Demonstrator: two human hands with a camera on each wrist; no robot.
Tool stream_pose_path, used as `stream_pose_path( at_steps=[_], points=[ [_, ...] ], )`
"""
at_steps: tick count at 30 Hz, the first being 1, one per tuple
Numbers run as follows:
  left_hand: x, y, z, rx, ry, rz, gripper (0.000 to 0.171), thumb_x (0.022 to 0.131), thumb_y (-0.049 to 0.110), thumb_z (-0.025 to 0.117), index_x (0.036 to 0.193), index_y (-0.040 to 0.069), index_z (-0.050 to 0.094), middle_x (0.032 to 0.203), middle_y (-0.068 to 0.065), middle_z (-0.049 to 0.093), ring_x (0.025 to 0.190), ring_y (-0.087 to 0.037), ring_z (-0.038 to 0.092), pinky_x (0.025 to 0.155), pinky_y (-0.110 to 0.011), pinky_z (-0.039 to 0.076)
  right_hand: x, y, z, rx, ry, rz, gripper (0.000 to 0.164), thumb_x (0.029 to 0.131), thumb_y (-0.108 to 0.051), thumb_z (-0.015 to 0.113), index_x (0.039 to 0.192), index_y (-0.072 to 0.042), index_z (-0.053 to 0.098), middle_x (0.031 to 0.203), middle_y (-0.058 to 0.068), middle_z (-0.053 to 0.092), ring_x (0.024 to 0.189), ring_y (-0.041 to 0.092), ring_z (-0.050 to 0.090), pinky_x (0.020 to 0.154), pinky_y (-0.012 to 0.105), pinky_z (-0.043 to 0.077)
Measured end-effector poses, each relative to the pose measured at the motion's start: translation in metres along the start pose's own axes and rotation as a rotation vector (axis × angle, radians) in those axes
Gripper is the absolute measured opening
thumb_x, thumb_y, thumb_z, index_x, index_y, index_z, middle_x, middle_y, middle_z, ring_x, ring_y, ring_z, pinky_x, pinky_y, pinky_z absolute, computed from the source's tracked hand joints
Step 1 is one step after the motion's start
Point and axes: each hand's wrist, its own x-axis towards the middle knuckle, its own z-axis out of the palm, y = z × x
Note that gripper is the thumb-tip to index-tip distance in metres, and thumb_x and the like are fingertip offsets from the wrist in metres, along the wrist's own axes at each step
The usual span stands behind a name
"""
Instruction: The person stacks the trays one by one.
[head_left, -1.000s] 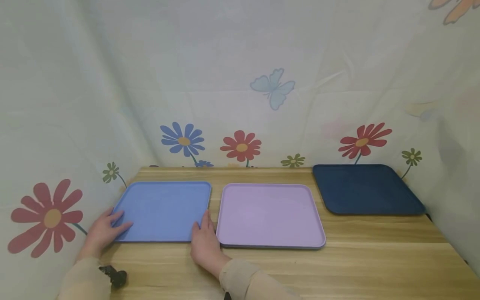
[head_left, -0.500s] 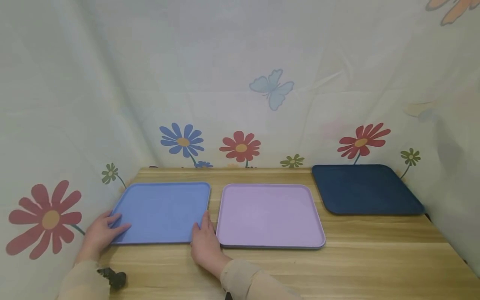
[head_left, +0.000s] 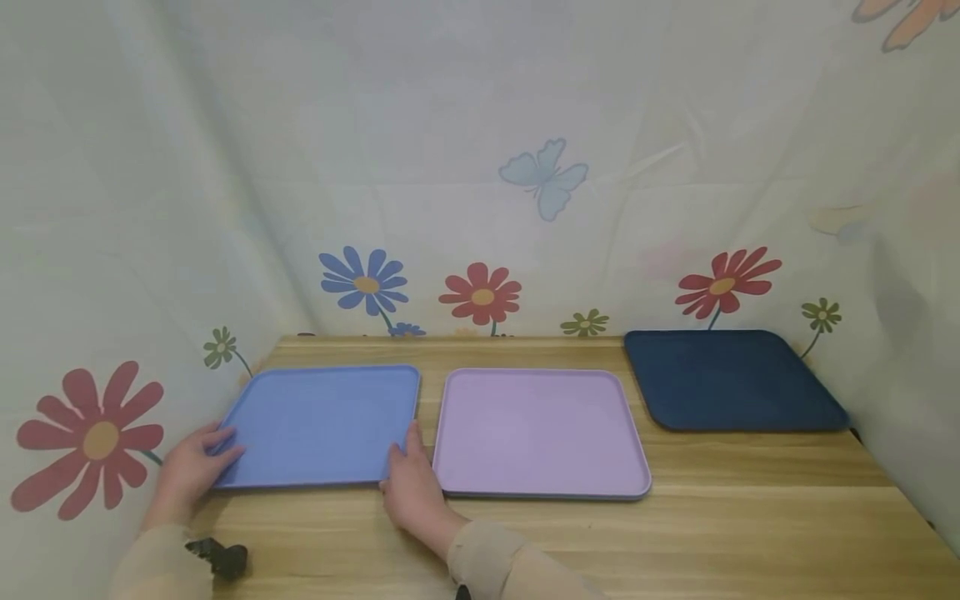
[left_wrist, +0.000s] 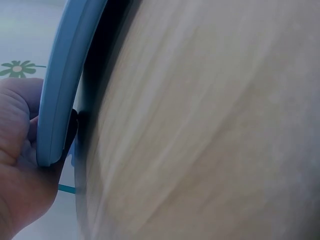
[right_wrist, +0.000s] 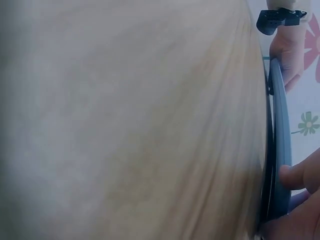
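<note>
The left hand [head_left: 187,468] and right hand [head_left: 417,493] grip opposite ends of the smooth light-blue rectangular tray [head_left: 322,425], left on the wood-grain bench [head_left: 555,542], probably to balance its width.

lilac tray [head_left: 540,433] flat on wood-grain table [head_left: 675,533] | navy tray [head_left: 735,379] at back right | pale backdrop [head_left: 420,100] behind, printed with flowers [head_left: 482,297] and blue butterfly [head_left: 550,180]

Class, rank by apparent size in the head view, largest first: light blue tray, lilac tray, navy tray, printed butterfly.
1. Lilac tray and light blue tray: too alike to rank
2. Navy tray, lying farther back
3. Printed butterfly
</note>
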Motion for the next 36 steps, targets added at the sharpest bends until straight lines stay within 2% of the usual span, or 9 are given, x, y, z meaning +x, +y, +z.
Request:
stream_pose_path(
  at_steps=[7, 16, 23, 27, 33, 36],
  points=[
    [-0.004, -0.001, -0.002, -0.052, 0.028, 0.006, 0.048, 0.094, 0.013, 0.064, 0.127, -0.020, 0.051, 0.138, -0.040, 0.041, 0.127, -0.060, 0.034, 0.103, -0.066, 0.029, -0.002, 0.001, -0.005, 0.146, 0.007, 0.035, 0.059, 0.090, -0.012, 0.071, 0.138, 0.012, 0.047, 0.155, 0.031, 0.024, 0.134, 0.033, 0.045, 0.105, 0.033, 0.042],
    [-0.005, 0.003, -0.009, -0.091, 0.004, -0.017, 0.040, 0.094, 0.006, 0.061, 0.124, -0.019, 0.054, 0.140, -0.040, 0.039, 0.128, -0.061, 0.032, 0.103, -0.067, 0.027, -0.003, 0.005, -0.005, 0.174, 0.022, 0.002, 0.051, 0.091, -0.014, 0.071, 0.132, 0.011, 0.055, 0.156, 0.030, 0.025, 0.135, 0.034, 0.043, 0.107, 0.034, 0.041],
    [-0.008, 0.005, -0.012, -0.135, 0.001, -0.059, 0.036, 0.094, 0.002, 0.056, 0.126, -0.015, 0.055, 0.143, -0.037, 0.038, 0.131, -0.059, 0.030, 0.104, -0.066, 0.027, -0.002, 0.009, -0.008, 0.275, 0.073, -0.020, 0.045, 0.089, -0.012, 0.073, 0.125, 0.011, 0.061, 0.152, 0.031, 0.032, 0.133, 0.039, 0.044, 0.108, 0.039, 0.040],
    [-0.010, 0.006, -0.014, -0.149, -0.003, -0.093, 0.036, 0.096, 0.004, 0.053, 0.128, -0.013, 0.055, 0.145, -0.035, 0.037, 0.132, -0.058, 0.029, 0.105, -0.066, 0.026, -0.003, 0.012, -0.011, 0.275, 0.097, -0.054, 0.043, 0.088, -0.013, 0.075, 0.121, 0.011, 0.063, 0.149, 0.033, 0.036, 0.131, 0.040, 0.047, 0.106, 0.039, 0.042],
    [-0.011, 0.007, -0.016, -0.147, -0.009, -0.098, 0.035, 0.100, 0.006, 0.044, 0.128, -0.012, 0.055, 0.145, -0.034, 0.037, 0.133, -0.058, 0.029, 0.106, -0.066, 0.025, -0.004, 0.017, -0.017, 0.292, 0.107, -0.088, 0.041, 0.089, -0.015, 0.074, 0.120, 0.009, 0.064, 0.147, 0.034, 0.038, 0.129, 0.040, 0.049, 0.105, 0.040, 0.043],
    [-0.012, 0.013, -0.018, -0.163, -0.007, -0.109, 0.037, 0.099, 0.004, 0.039, 0.128, -0.012, 0.055, 0.146, -0.034, 0.037, 0.134, -0.057, 0.029, 0.107, -0.066, 0.024, -0.005, 0.019, -0.022, 0.285, 0.101, -0.098, 0.040, 0.090, -0.016, 0.073, 0.121, 0.008, 0.065, 0.147, 0.033, 0.039, 0.130, 0.039, 0.048, 0.106, 0.040, 0.042]
  ],
)
